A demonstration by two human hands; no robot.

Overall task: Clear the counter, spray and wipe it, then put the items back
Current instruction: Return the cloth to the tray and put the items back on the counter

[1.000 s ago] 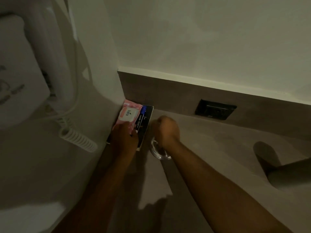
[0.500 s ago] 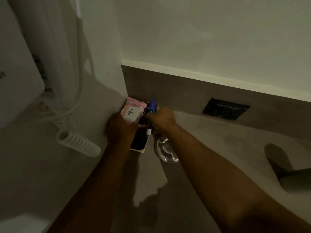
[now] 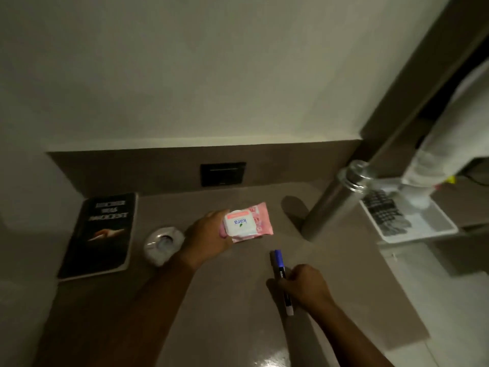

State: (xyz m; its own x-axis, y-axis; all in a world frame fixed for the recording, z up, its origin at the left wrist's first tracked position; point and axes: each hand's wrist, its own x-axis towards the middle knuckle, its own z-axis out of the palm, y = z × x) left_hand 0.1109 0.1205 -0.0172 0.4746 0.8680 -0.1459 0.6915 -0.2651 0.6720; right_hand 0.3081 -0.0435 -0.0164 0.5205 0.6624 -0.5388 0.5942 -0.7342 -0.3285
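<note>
Dim light falls on a grey-brown counter (image 3: pixel 217 300) set in a corner, a dark wall socket (image 3: pixel 222 174) in the low upstand behind it. My left hand (image 3: pixel 205 241) pinches the pink wipes pack (image 3: pixel 248 223) by its near end, holding it over the middle of the counter; my right hand (image 3: pixel 304 286) curls round a blue-capped marker (image 3: pixel 281 274) close to the surface nearer me. Whether either item touches the counter, I cannot tell. I judge the pack soft, light and a little slick, best gripped across its short end; the marker is stiff, light and apt to roll, so a mid-barrel hold suits it. Beside my left wrist sits a glass ashtray (image 3: pixel 162 245), likely heavy and breakable, and a black book (image 3: pixel 102 235) lies flat by the left wall. Open surface runs toward me; a steel post (image 3: pixel 333 200) stands to the right, with a white tray (image 3: pixel 423 229) beyond it.
</note>
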